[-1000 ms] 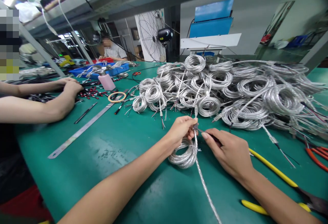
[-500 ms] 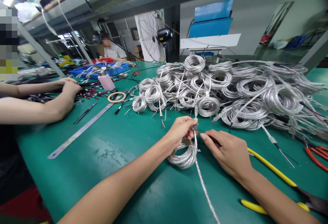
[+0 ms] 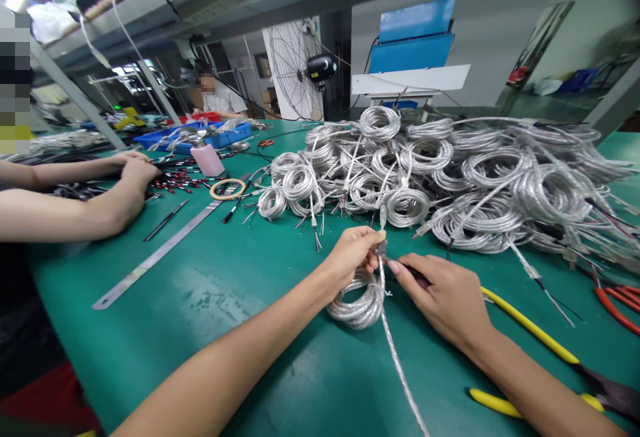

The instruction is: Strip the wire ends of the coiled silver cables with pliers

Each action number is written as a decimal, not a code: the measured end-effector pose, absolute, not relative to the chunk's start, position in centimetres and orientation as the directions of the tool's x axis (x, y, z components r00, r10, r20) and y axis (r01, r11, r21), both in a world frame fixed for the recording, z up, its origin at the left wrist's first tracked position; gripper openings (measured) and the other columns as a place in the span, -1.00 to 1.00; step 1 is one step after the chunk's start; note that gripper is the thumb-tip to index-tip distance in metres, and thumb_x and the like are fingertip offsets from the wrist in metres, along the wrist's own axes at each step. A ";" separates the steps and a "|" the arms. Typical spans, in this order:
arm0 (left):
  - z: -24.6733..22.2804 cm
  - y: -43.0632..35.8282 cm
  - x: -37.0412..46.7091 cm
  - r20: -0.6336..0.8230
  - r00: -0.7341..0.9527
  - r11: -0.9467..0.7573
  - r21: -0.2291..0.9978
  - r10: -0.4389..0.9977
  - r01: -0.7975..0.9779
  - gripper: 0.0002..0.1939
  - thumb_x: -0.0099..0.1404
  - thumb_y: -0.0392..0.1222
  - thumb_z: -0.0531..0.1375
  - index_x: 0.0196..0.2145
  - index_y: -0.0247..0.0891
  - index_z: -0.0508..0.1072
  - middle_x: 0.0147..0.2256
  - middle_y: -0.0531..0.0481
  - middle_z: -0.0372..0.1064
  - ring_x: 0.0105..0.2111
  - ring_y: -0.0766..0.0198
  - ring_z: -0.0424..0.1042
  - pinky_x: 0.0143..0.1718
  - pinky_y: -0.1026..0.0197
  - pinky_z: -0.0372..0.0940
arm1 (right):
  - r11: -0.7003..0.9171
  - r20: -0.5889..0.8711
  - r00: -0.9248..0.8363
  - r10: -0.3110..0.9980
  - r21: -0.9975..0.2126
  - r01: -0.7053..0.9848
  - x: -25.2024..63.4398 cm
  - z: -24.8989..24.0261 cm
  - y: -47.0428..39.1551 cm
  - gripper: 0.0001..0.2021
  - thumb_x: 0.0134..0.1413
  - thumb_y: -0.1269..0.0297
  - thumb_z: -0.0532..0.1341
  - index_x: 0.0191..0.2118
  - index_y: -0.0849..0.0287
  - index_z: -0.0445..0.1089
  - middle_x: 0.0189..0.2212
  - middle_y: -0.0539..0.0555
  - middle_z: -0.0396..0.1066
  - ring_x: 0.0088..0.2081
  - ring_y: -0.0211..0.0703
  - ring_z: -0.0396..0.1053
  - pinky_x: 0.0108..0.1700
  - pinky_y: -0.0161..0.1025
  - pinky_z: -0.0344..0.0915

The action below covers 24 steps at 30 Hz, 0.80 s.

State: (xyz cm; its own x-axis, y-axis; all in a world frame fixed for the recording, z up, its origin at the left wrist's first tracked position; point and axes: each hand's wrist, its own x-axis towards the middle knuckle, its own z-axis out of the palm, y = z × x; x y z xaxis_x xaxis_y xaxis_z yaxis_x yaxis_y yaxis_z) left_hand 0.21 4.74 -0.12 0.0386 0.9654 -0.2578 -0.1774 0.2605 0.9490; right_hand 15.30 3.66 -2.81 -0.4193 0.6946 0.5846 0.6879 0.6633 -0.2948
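My left hand [image 3: 357, 254] pinches a silver, clear-jacketed cable [image 3: 395, 352] at its grey connector [image 3: 382, 248]. The cable's free length runs down towards the bottom edge of the picture. Beneath my left fingers rests a tied coil of the same cable [image 3: 356, 309]. My right hand [image 3: 445, 294] is closed around a thin dark tool, mostly hidden in the fist. Its narrow tip meets the cable just below the connector; which kind of tool it is cannot be made out.
A heap of silver cable coils [image 3: 400, 150] fills the back right. Yellow-handled pliers [image 3: 533, 327] lie under my right forearm, with orange handles [image 3: 617, 307] beyond. Leftward are a steel ruler [image 3: 155, 257], tape roll [image 3: 227, 189], pink bottle [image 3: 207, 159] and a co-worker's hands [image 3: 137, 167].
My right hand has shifted slightly left, bringing the tool's tip against the cable by the connector. My left hand keeps its place.
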 end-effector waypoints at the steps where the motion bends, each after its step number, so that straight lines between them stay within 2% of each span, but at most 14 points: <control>1: -0.1 4.7 0.2 -0.259 0.039 0.261 0.949 0.965 -0.175 -0.77 0.20 -0.29 0.07 -0.60 -0.31 0.23 -0.80 0.15 0.15 -0.85 0.54 0.06 -0.84 0.52 -0.06 | 0.663 0.583 -0.420 0.696 -0.296 0.688 15.3 -2.8 3.7 -0.62 0.17 0.06 -0.04 -0.47 0.11 0.40 -0.68 -0.07 0.26 -0.61 -0.31 0.22 -0.54 -0.36 -0.07; 6: 0.1 4.7 0.2 -0.262 0.045 0.266 0.949 0.964 -0.168 -0.78 0.21 -0.28 0.06 -0.59 -0.32 0.24 -0.78 0.12 0.19 -0.84 0.54 0.06 -0.84 0.52 -0.06 | 0.657 0.585 -0.412 0.698 -0.296 0.693 15.3 -3.0 3.6 -0.60 0.19 0.08 -0.09 -0.45 0.13 0.37 -0.70 -0.07 0.26 -0.64 -0.33 0.22 -0.57 -0.37 -0.09; 13: 0.0 4.7 0.2 -0.270 0.052 0.275 0.947 0.962 -0.165 -0.79 0.20 -0.26 0.06 -0.58 -0.31 0.25 -0.77 0.09 0.23 -0.84 0.54 0.06 -0.83 0.51 -0.06 | 0.641 0.618 -0.402 0.675 -0.222 0.735 15.3 -3.0 3.7 -0.56 0.21 0.10 -0.12 -0.61 0.18 0.19 -0.77 -0.09 0.14 -0.72 -0.37 0.11 -0.60 -0.37 -0.16; 24: 0.0 4.7 0.2 -0.261 0.057 0.267 0.950 0.964 -0.161 -0.80 0.19 -0.25 0.06 -0.57 -0.31 0.24 -0.76 0.10 0.23 -0.84 0.54 0.06 -0.83 0.51 -0.06 | 0.644 0.610 -0.414 0.676 -0.216 0.734 15.2 -3.0 3.8 -0.55 0.22 0.09 -0.13 -0.60 0.18 0.21 -0.76 -0.08 0.17 -0.71 -0.36 0.13 -0.60 -0.37 -0.17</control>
State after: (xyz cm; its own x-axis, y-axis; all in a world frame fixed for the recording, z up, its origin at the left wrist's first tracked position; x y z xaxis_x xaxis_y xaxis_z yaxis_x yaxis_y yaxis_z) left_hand 0.21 4.72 -0.02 0.0571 0.9637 -0.2607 -0.1613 0.2666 0.9502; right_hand 15.22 3.79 -2.96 -0.4135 0.6763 0.6096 0.7342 0.6436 -0.2160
